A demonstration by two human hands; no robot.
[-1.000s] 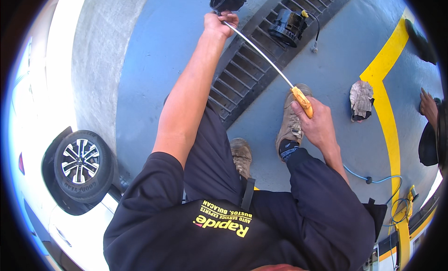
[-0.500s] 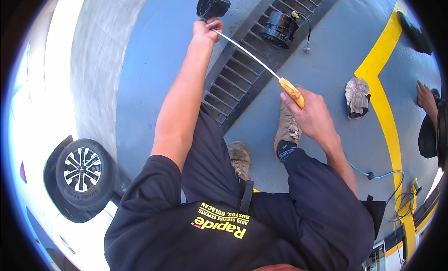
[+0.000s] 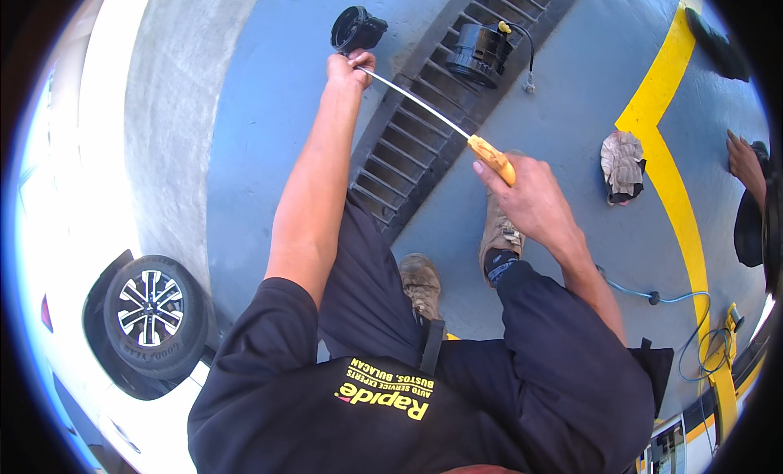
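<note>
Reaching far forward, my left hand (image 3: 349,69) is closed at the lower edge of a black round plastic housing (image 3: 357,30), whose open ring-shaped end faces left. My right hand (image 3: 534,198) is wrapped round the orange handle (image 3: 493,159) of a long screwdriver. Its thin metal shaft (image 3: 420,104) slants up and left to my left fingers. The tip is hidden there, against or beside the housing. A second black cylindrical part (image 3: 479,55), with a yellow piece and a short cable (image 3: 533,54), lies on the floor grate to the right.
A metal drain grate (image 3: 400,157) crosses the blue-grey floor. A crumpled cloth (image 3: 623,166) lies near the yellow line (image 3: 674,180). At left stands a white car with a wheel (image 3: 152,315). Another person's hand (image 3: 745,168) shows at far right, above a blue hose (image 3: 628,291).
My left hand and the black housing have come slightly nearer to me. My right hand has shifted a little left with the screwdriver. The whole view has also moved slightly.
</note>
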